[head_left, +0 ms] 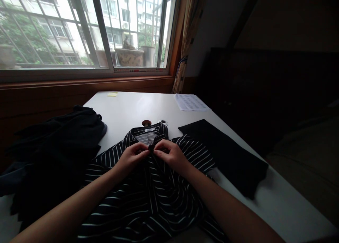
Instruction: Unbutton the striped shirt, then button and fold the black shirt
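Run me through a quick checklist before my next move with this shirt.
1. Left hand pinching at the neckline: ok.
2. Right hand pinching just beside it: ok.
3. Striped shirt lying smooth: not ok, its front is rumpled.
4. Collar end pointing toward the window: ok.
5. Paper sheets apart from the shirt: ok.
6. Button fastened between the fingertips: cannot tell, too dark.

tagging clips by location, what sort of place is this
Probably a room in a home: a patterned curtain hangs by a barred window, apartment-like buildings stand outside, and a striped shirt lies on a white table.
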Tool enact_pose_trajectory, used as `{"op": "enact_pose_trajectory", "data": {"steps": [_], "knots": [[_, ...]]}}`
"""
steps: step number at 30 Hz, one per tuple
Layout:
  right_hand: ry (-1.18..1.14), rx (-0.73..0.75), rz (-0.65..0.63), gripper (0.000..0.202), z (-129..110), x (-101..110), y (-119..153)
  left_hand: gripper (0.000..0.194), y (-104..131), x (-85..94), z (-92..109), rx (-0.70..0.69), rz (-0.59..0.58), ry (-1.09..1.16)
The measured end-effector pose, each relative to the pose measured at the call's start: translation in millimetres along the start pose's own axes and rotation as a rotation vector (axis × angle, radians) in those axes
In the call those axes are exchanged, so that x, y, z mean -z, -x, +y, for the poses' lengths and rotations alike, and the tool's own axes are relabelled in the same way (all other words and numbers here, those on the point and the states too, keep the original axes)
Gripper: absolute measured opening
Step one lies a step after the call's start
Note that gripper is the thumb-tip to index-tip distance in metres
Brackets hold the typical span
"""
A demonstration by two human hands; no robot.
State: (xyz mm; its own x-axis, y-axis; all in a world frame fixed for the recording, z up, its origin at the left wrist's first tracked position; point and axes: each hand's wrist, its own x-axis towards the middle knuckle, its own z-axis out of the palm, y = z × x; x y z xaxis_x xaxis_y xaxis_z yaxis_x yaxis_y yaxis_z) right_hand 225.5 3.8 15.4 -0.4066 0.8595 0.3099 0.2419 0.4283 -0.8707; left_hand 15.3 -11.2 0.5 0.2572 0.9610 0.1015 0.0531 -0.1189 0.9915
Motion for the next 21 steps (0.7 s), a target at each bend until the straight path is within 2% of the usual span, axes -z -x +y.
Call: {"op": "enact_pose_trajectory", "data": {"steps": [5,10,16,21], "knots": [[-0.134,-0.111,-0.012,0.012,1.9,-0.2,-2.0,0.032,-0.6,0.6,-0.3,0.056,-0.002,0.038],[-0.371,-0.25,-0.043,0.018,3.1,-2.1,-5.4,0.032,-2.6,1.9,-1.6,0.079,-0.019,0.128],[-0.579,-0.364,-0.057,0.023,7.7,-5.8,-4.9,0.022,-5.2,5.5,0.2,-0.038,-0.108,0.157],[-0.641,-0.388,-0.07,0.023,8.0,-7.4,-4.2,0.023,-4.1,3.7,3.7,-0.029,-0.139,0.192]]}}
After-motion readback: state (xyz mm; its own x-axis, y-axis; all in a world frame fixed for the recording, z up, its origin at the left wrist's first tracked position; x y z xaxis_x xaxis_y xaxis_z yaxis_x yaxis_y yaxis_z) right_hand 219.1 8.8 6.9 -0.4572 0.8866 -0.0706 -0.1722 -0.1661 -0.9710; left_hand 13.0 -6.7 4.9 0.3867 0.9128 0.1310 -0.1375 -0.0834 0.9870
